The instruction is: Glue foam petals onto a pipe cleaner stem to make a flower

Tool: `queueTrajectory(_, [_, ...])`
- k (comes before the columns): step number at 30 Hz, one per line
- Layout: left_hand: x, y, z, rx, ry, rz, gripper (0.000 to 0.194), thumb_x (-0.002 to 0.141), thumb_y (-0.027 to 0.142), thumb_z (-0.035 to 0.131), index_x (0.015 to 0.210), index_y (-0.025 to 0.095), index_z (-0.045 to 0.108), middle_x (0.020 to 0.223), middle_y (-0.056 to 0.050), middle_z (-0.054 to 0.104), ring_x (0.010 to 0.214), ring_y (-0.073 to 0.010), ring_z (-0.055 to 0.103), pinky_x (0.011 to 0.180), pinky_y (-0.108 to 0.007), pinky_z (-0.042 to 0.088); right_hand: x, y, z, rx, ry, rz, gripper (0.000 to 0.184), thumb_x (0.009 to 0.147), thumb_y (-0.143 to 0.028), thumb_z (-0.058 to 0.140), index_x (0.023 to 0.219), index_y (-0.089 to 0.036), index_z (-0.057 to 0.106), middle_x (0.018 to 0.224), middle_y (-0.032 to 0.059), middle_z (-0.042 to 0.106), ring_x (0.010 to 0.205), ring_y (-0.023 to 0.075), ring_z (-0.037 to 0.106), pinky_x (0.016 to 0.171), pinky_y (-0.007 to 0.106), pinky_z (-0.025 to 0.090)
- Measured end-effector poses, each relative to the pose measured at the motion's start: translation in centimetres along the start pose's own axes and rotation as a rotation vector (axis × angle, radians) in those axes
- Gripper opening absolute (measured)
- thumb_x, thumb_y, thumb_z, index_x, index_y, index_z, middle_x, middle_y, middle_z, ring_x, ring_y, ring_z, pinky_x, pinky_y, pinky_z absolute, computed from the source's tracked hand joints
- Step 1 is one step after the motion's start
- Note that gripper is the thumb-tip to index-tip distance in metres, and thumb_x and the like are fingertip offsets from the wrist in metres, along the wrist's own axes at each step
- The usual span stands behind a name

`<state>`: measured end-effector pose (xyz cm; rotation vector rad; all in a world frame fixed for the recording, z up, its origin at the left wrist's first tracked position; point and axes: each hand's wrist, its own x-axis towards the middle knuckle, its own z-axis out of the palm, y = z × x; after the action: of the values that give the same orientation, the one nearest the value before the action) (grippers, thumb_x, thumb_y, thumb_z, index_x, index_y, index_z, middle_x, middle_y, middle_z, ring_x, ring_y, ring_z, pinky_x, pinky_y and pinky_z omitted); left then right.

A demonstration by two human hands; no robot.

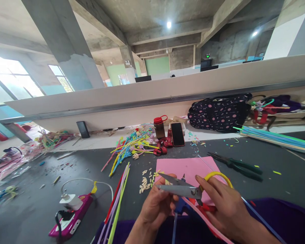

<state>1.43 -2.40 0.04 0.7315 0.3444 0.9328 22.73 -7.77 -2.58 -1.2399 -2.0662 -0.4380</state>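
Note:
My right hand (pixel 225 200) is closed around a pair of scissors (pixel 193 191) with one yellow and one red handle loop. Their blades are parted and point left, across the fingers of my left hand (pixel 156 201). That hand is pinched on a small pale piece (pixel 167 182) near the blades, mostly hidden by fingers and metal. Below the scissors is a blue tool (pixel 184 207) that looks like a glue gun, partly covered by my hands. A pink fuzzy stem (pixel 205 222) runs from there toward my lap. Under everything lies a pink sheet (pixel 181 165).
Small cut pale pieces (pixel 144 183) lie left of the sheet, beside long fuzzy stems (pixel 119 195). Dark-handled pliers (pixel 237 165) rest at right. Behind are bundled colourful stems (pixel 132 145), a bottle (pixel 159 128) and a phone (pixel 178 134). A purple power strip (pixel 73 217) sits at left.

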Motion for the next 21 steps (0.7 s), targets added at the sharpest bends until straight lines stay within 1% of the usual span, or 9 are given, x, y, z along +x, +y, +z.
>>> queueTrajectory(3, [-0.10, 0.09, 0.23, 0.006, 0.023, 0.001, 0.037, 0.062, 0.028, 0.074, 0.095, 0.014, 0.063, 0.061, -0.003, 0.059, 0.048, -0.0072, 0.052, 0.040, -0.012, 0.037, 0.10, -0.03, 0.04, 0.006, -0.006, 0.021, 0.061, 0.074, -0.030, 0.057, 0.129, -0.011, 0.041, 0.099, 0.0155, 0.058, 0.082, 0.0250, 0.058, 0.066, 0.036, 0.049])
queueTrajectory(5, [-0.13, 0.09, 0.27, 0.009, 0.031, 0.002, 0.036, 0.062, 0.027, 0.073, 0.095, 0.014, 0.063, 0.061, -0.002, 0.059, 0.049, -0.0075, 0.052, 0.040, -0.012, 0.037, 0.12, -0.02, 0.11, 0.008, 0.006, 0.021, 0.059, 0.073, -0.029, 0.057, 0.127, -0.011, 0.042, 0.098, 0.0151, 0.058, 0.081, 0.0246, 0.058, 0.065, 0.036, 0.048])
queueTrajectory(11, [0.05, -0.29, -0.44, 0.012, -0.033, -0.051, 0.039, 0.065, 0.030, 0.071, 0.099, 0.014, 0.061, 0.059, -0.003, 0.060, 0.048, -0.0087, 0.053, 0.040, -0.013, 0.037, 0.10, -0.06, 0.28, -0.026, 0.049, 0.009, 0.055, 0.071, -0.026, 0.055, 0.123, -0.012, 0.046, 0.097, 0.0145, 0.058, 0.081, 0.0253, 0.058, 0.064, 0.035, 0.047])
queueTrajectory(14, [0.11, -0.37, -0.55, 0.027, -0.024, -0.062, 0.039, 0.065, 0.028, 0.071, 0.099, 0.014, 0.060, 0.059, -0.004, 0.060, 0.049, -0.0091, 0.053, 0.040, -0.013, 0.037, 0.19, -0.26, 0.19, -0.017, 0.042, 0.013, 0.056, 0.070, -0.024, 0.055, 0.124, -0.011, 0.044, 0.098, 0.0148, 0.057, 0.081, 0.0256, 0.057, 0.065, 0.036, 0.047])
queueTrajectory(19, [0.05, -0.27, 0.00, 0.035, -0.019, -0.048, 0.037, 0.062, 0.026, 0.073, 0.095, 0.015, 0.061, 0.061, -0.003, 0.059, 0.047, -0.0079, 0.051, 0.038, -0.013, 0.036, 0.29, -0.48, 0.06, -0.008, 0.026, 0.045, 0.058, 0.068, -0.020, 0.055, 0.124, -0.012, 0.043, 0.101, 0.0155, 0.055, 0.084, 0.0272, 0.056, 0.067, 0.039, 0.046])
queueTrajectory(21, [0.01, -0.22, 0.23, 0.039, 0.001, -0.025, 0.034, 0.062, 0.026, 0.073, 0.092, 0.015, 0.062, 0.060, -0.002, 0.058, 0.047, -0.0076, 0.051, 0.038, -0.012, 0.036, 0.27, -0.40, 0.12, -0.007, 0.028, 0.046, 0.057, 0.067, -0.020, 0.055, 0.123, -0.012, 0.043, 0.102, 0.0155, 0.055, 0.085, 0.0278, 0.056, 0.068, 0.039, 0.046])
